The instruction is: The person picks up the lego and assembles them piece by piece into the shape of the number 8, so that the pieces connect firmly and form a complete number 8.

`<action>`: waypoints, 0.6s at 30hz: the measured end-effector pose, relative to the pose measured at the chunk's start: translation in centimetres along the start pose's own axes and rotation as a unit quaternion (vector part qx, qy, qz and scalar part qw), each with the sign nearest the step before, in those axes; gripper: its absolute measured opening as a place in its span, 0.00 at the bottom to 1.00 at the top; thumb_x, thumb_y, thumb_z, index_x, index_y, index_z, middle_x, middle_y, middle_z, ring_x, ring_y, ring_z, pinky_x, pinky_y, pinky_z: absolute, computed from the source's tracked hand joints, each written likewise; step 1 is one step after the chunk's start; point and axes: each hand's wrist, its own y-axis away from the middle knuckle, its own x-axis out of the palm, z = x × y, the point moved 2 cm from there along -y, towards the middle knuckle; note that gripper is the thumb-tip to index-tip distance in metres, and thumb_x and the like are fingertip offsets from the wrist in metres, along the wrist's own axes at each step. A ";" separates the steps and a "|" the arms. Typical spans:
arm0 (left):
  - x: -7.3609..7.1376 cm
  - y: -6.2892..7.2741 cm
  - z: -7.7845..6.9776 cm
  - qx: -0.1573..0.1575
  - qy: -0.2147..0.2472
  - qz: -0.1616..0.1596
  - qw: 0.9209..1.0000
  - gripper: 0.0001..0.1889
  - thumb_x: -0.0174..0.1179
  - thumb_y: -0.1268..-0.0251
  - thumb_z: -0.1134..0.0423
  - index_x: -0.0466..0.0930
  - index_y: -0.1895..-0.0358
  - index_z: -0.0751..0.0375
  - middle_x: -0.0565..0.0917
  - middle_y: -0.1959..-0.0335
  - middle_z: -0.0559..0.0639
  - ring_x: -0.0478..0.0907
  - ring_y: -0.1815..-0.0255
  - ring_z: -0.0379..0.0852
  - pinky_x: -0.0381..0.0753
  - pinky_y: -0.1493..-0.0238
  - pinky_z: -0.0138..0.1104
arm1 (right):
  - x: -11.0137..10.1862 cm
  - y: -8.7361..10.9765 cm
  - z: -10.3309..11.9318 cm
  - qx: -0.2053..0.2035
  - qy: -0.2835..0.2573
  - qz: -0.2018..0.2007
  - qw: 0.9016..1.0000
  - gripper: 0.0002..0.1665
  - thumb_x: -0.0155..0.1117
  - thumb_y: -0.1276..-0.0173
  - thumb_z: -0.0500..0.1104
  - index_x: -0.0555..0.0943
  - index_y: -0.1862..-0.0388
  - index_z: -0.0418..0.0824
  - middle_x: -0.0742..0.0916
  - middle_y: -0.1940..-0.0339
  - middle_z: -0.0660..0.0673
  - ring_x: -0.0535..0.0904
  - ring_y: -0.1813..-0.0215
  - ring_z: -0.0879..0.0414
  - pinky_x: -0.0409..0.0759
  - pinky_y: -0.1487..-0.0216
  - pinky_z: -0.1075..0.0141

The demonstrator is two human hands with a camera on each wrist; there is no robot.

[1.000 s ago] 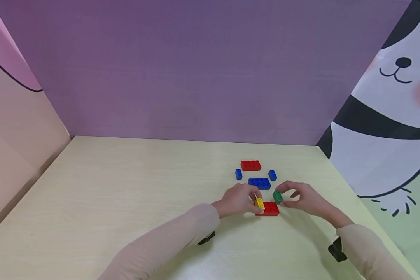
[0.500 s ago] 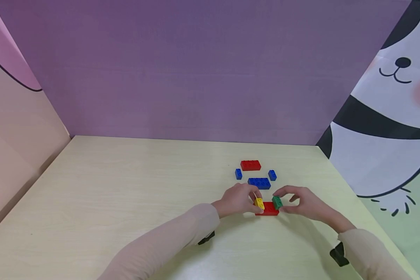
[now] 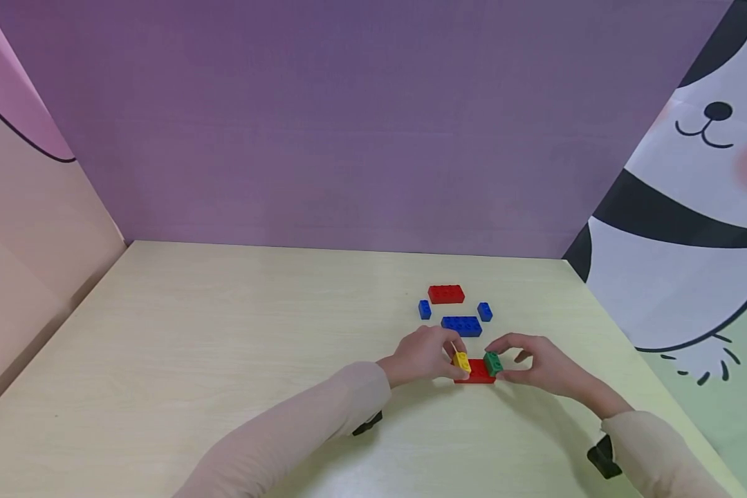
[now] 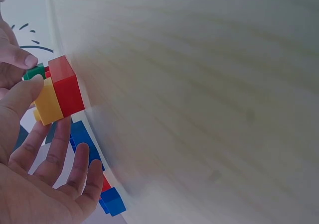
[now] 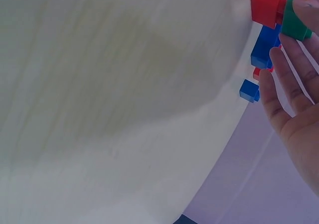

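A long red brick (image 3: 481, 372) lies on the table close to both hands. My left hand (image 3: 425, 354) pinches a small yellow brick (image 3: 462, 362), which sits on the red brick's left end. On the other end is a small green brick (image 3: 492, 363), pinched between the thumb and fingers of my right hand (image 3: 543, 361). The left wrist view shows the yellow brick (image 4: 48, 102) flush against the red brick (image 4: 67, 87). Over in the right wrist view, the green brick (image 5: 295, 21) stands at the red brick's studs, a sliver of stud showing between them.
Behind the hands lie a long blue brick (image 3: 462, 326), a small blue brick (image 3: 425, 310) to the left and another small blue brick (image 3: 485, 312) to the right. Farther back is a second red brick (image 3: 446, 294). A purple wall (image 3: 348, 138) closes off the table's far edge.
My right hand has brought the green brick left and down from beside the red brick onto its right end. My left hand has stayed in place on the yellow brick.
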 end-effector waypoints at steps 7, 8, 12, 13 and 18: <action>0.1 -0.1 0.0 -0.007 -0.002 0.000 1.000 0.13 0.71 0.57 0.52 0.79 0.65 0.41 0.78 0.71 0.36 0.69 0.63 0.33 0.69 0.70 0.27 | 0.1 0.0 0.2 0.002 0.001 -0.001 1.000 0.23 0.69 0.46 0.42 0.76 0.51 0.38 0.84 0.55 0.45 0.78 0.54 0.58 0.79 0.61 0.61; 0.1 -0.1 0.0 -0.007 -0.001 0.000 1.000 0.13 0.71 0.57 0.52 0.79 0.65 0.42 0.78 0.72 0.36 0.69 0.63 0.33 0.69 0.70 0.27 | 0.1 0.0 0.3 0.003 0.001 -0.001 1.000 0.23 0.69 0.46 0.42 0.76 0.51 0.38 0.84 0.55 0.45 0.78 0.54 0.57 0.79 0.61 0.61; 0.1 -0.1 0.0 -0.006 -0.002 -0.001 1.000 0.13 0.71 0.57 0.52 0.79 0.65 0.41 0.78 0.72 0.36 0.69 0.63 0.33 0.69 0.70 0.27 | 0.1 0.0 0.1 0.004 -0.001 -0.002 1.000 0.22 0.69 0.46 0.42 0.76 0.51 0.39 0.84 0.55 0.45 0.78 0.54 0.60 0.79 0.61 0.61; 0.1 -0.1 0.0 -0.006 -0.002 -0.001 1.000 0.13 0.71 0.57 0.52 0.79 0.65 0.41 0.78 0.72 0.36 0.69 0.63 0.33 0.69 0.70 0.28 | 0.2 0.0 0.1 0.004 -0.003 -0.003 1.000 0.22 0.69 0.46 0.42 0.76 0.51 0.39 0.84 0.55 0.45 0.78 0.55 0.61 0.79 0.61 0.62; 0.2 -0.2 0.1 -0.005 -0.004 -0.002 1.000 0.13 0.71 0.57 0.51 0.79 0.65 0.41 0.78 0.71 0.36 0.69 0.63 0.33 0.69 0.70 0.28 | 0.3 0.0 -0.4 0.005 -0.018 -0.004 1.000 0.21 0.69 0.45 0.42 0.77 0.52 0.40 0.84 0.55 0.45 0.75 0.55 0.70 0.80 0.61 0.63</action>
